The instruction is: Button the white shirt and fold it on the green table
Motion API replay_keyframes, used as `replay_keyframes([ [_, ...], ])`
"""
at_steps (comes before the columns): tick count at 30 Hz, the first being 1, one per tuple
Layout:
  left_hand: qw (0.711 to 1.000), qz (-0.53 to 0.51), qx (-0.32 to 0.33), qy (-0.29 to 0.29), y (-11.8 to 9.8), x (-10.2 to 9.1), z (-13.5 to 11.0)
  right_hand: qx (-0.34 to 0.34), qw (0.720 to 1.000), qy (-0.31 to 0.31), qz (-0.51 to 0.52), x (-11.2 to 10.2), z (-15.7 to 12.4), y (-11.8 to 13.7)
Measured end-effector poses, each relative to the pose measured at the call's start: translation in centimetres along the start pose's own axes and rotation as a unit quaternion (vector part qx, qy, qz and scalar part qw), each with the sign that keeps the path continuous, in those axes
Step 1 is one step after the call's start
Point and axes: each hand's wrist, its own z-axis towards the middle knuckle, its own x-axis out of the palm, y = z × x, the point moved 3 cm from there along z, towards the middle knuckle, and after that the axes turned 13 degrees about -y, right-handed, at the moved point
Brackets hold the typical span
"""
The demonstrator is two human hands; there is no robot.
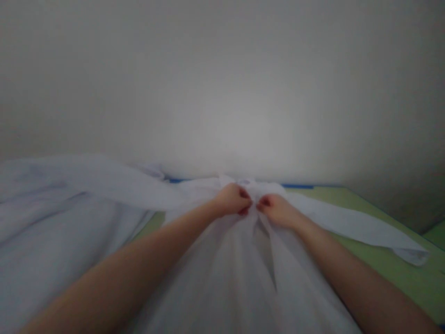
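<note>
Green table, white cloth pinched by left hand, right hand

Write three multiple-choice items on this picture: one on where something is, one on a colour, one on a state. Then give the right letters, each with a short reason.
1. Where do the left hand and the right hand meet?
A. On the thin white cloth garment, near its far edge
B. On the bare wall
C. Off the side of the table

2. What colour is the flat table surface under the garment?
A. Red
B. Light green
C. Black

3. How are the two hands set?
A. Both flat and spread open
B. One raised in the air
C. Both closed, pinching the fabric, fingertips close together

Answers:
1. A, since both fists sit on bunched white fabric by the pale grey wall.
2. B, since green shows to the right of the cloth.
3. C, since the fingers are curled into gathered folds.
</note>
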Motion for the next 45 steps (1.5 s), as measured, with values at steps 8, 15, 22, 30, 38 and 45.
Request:
replay_keyframes([
  [8, 0.999, -0.041, -0.009, 0.013, 0.2, 0.6, 0.0, -0.002, 0.994, -0.109, 0.005, 1.2, -0.4, 0.5],
  [15, 0.989, -0.113, -0.072, 0.061, -0.1, 0.9, -0.4, -0.033, 0.992, -0.119, 0.018, 1.1, -0.6, 0.8],
  [22, 0.978, -0.162, -0.097, 0.089, -0.1, 0.9, -0.5, -0.079, 0.989, -0.126, -0.02, 0.7, -1.0, 1.2],
  [30, 0.962, -0.215, -0.143, 0.092, -0.2, 0.9, -0.6, -0.166, 0.965, -0.151, -0.138, 0.2, -1.8, 2.7],
  [38, 0.968, -0.183, -0.14, 0.097, -0.6, 1.1, -0.9, -0.213, 0.945, -0.134, -0.208, 0.7, -2.3, 3.3],
  [45, 0.98, -0.119, -0.087, 0.133, -0.4, 1.3, -0.9, -0.25, 0.936, -0.112, -0.221, 0.9, -2.5, 3.3],
])
